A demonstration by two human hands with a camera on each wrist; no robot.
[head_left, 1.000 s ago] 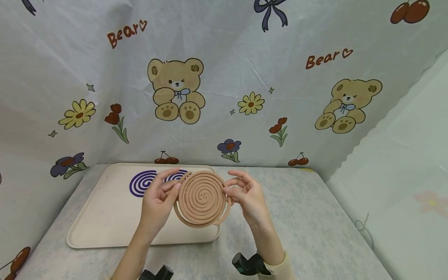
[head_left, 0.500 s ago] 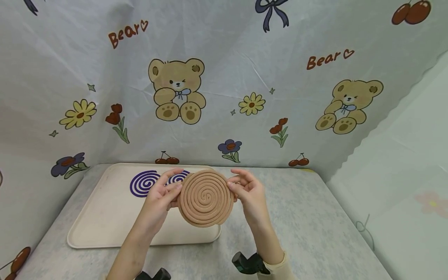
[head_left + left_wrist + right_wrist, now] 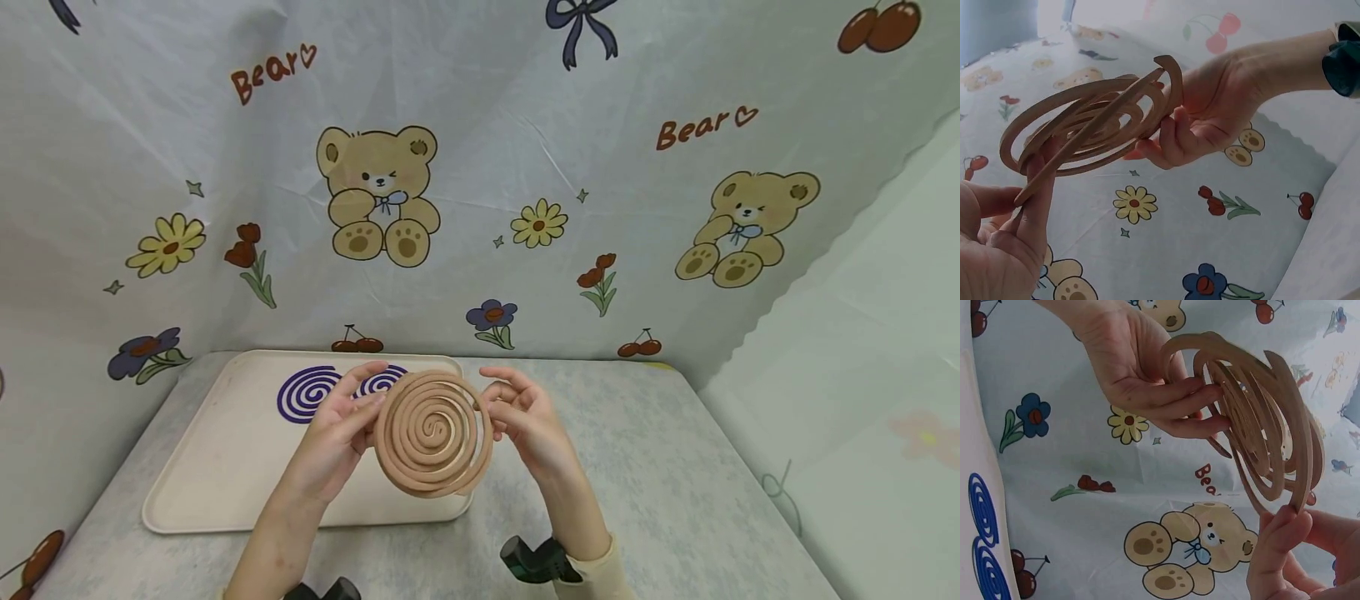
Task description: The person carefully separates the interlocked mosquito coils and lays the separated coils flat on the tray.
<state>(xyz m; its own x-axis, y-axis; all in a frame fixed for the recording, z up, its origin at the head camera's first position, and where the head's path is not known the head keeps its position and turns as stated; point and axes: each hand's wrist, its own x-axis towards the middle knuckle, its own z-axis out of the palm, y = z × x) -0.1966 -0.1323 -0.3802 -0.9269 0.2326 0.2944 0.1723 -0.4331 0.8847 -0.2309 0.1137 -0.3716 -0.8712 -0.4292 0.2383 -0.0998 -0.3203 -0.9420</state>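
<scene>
Both hands hold up a brown pair of nested mosquito coils [image 3: 433, 429], above the front right part of the tray in the head view. Their turns have sprung apart, with gaps between the strips [image 3: 1085, 139]. My left hand [image 3: 337, 433] pinches the left edge between thumb and fingers. At the opposite edge, my right hand [image 3: 536, 433] pinches the outer turn with thumb and forefinger, other fingers bent. Seen from the right wrist, the coils [image 3: 1304, 456] stand out of plane in layers, with left-hand fingers [image 3: 1191, 403] against the inner turns.
A cream tray [image 3: 247, 475] lies on the left of the grey table [image 3: 637, 467]. Two dark blue spirals [image 3: 307, 394] lie side by side at its back. A bear-printed cloth [image 3: 465, 167] hangs behind. Each wrist wears a black camera [image 3: 536, 560].
The coils turned and came together flat half a second ago; now their turns have spread open with gaps on the right. My right hand has shifted slightly left.
</scene>
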